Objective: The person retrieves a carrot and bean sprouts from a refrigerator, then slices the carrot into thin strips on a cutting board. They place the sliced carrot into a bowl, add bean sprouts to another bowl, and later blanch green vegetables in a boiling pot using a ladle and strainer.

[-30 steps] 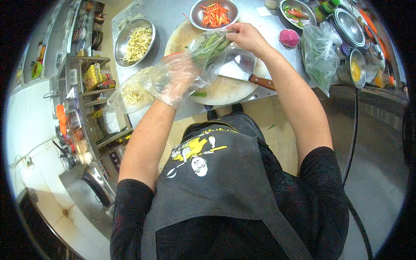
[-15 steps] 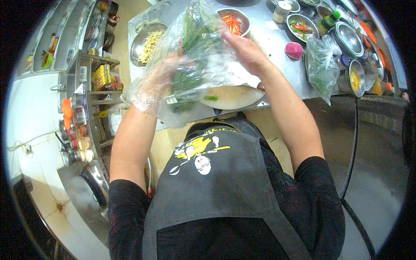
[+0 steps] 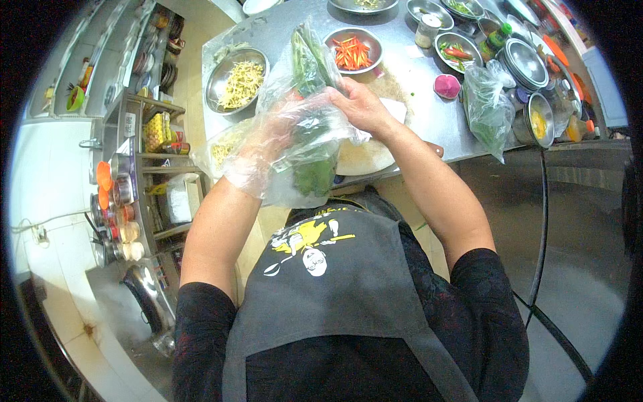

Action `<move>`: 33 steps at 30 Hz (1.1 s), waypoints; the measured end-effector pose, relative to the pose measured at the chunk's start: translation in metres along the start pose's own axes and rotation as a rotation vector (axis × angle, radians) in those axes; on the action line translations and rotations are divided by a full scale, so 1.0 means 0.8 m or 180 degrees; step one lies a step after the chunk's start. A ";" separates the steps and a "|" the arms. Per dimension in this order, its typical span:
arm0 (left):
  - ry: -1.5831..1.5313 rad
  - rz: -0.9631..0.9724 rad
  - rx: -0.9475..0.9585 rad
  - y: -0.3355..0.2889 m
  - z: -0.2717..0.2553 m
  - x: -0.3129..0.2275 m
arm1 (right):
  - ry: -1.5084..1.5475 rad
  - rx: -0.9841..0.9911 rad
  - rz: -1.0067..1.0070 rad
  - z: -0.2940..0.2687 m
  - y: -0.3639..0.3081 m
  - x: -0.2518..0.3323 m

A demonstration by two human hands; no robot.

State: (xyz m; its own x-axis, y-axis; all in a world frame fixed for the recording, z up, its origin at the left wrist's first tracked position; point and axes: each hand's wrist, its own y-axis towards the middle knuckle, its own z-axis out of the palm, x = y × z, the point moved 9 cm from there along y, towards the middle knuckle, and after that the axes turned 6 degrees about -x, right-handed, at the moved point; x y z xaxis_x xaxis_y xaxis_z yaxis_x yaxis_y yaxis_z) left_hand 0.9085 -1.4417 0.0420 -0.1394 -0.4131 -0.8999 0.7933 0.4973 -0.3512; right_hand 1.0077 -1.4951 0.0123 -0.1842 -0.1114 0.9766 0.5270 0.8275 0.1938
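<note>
Over the steel countertop (image 3: pixel 400 52), my right hand (image 3: pixel 362 107) is now pinching the bag (image 3: pixel 281 182) narrower round greens (image 3: pixel 309 63), left hand's (image 3: pixel 273 128) grip unclear.

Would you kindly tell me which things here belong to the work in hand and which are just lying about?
In hand:
clear bag
greens inside it
left hand, under the plastic
right hand, at the bag

Apparently just lying about:
sprouts
orange strips
pink vegetable
second bag
jar
</note>
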 end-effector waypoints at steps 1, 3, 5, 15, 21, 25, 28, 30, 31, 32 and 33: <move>0.0026 -0.0004 -0.0065 -0.007 0.000 -0.004 | 0.0147 0.0061 0.0211 -0.002 0.000 -0.010; -0.0032 -0.0217 -0.0061 -0.010 -0.011 0.000 | 0.0424 0.0172 0.0628 -0.009 0.000 -0.015; 0.0150 -0.0314 -0.0161 -0.012 -0.013 -0.001 | 0.0538 0.0017 0.0908 -0.041 -0.001 -0.016; 0.0435 0.0439 -0.0048 -0.001 -0.001 -0.029 | 0.0011 -0.0236 0.0542 -0.049 0.000 0.011; 0.0420 0.0657 -0.0193 -0.007 0.012 -0.048 | -0.0212 -0.1252 -0.0043 -0.082 -0.013 0.057; 0.0454 0.0825 -0.0147 -0.009 0.026 -0.058 | -0.0441 -0.1117 0.0005 -0.105 -0.005 0.039; 0.0323 0.0589 -0.0044 -0.005 0.025 -0.048 | -0.0963 -0.0368 0.0098 -0.093 0.001 0.057; 0.0158 0.0206 0.0083 -0.002 0.023 -0.034 | -0.0858 -0.0158 0.0280 -0.088 0.000 0.067; 0.0114 0.0102 0.0102 -0.001 0.021 -0.031 | -0.0799 -0.0040 0.0356 -0.084 0.002 0.074; 0.0085 0.0064 0.0146 0.005 0.022 -0.027 | -0.0919 0.0017 0.0175 -0.079 0.003 0.074; 0.0075 0.0065 0.0155 0.006 0.021 -0.023 | -0.0872 0.0022 0.0019 -0.067 0.004 0.069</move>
State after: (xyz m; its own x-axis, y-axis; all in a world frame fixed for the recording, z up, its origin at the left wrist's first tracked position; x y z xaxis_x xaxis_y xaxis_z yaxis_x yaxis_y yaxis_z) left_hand 0.9253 -1.4447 0.0612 -0.1365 -0.3849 -0.9128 0.8240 0.4673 -0.3202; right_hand 1.0438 -1.5283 0.0722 -0.3991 0.0457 0.9158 0.5232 0.8315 0.1866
